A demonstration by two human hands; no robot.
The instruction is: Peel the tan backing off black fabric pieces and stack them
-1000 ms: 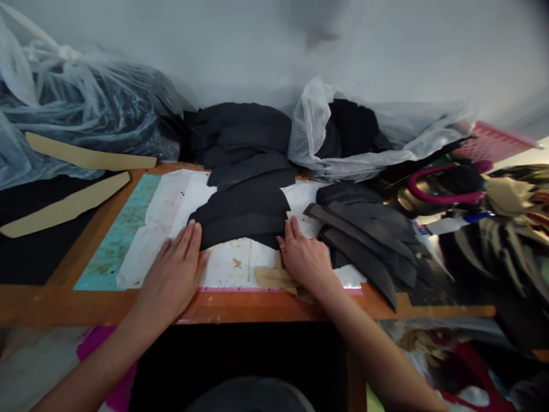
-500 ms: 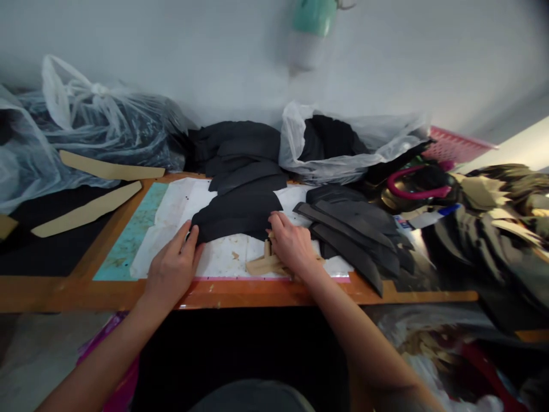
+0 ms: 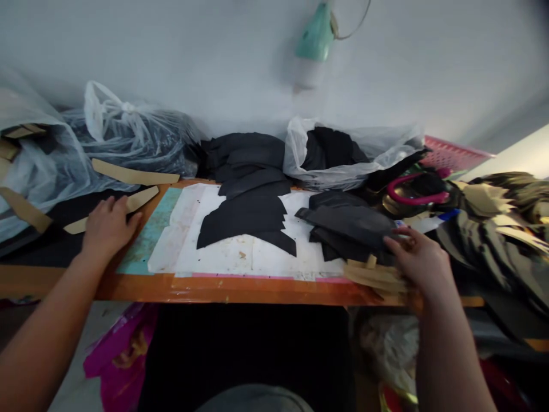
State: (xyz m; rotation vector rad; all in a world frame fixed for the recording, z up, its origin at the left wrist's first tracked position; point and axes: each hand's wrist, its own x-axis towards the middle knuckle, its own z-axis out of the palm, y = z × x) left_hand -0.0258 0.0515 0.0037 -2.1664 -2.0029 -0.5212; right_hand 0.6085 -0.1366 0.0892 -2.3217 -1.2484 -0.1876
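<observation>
Over on the left, my left hand (image 3: 109,226) lies palm down with its thumb apart, its fingers touching a long tan strip (image 3: 143,199) on black material. My right hand (image 3: 422,260) is closed at the right, with several tan strips (image 3: 373,276) tucked beneath its palm. Its thumb and fingertips are beside a stack of black curved pieces (image 3: 349,220); blur hides whether they pinch one. Between the hands, a black panel with a notched right side (image 3: 244,217) lies on white paper (image 3: 223,260), with a black strip slanting from its lower right.
Overlapping black panels (image 3: 249,151) run back toward the wall. Plastic bags (image 3: 137,134) stand at the back left, and an open bag (image 3: 295,151) at the back right. Pink-handled scissors (image 3: 418,197), a blue-capped marker (image 3: 437,220) and piled pieces (image 3: 510,252) crowd the right.
My left hand has left the black panel and moved left onto the tan strip. My right hand has swung right, carrying the tan strips to the black stack. The view has shifted slightly.
</observation>
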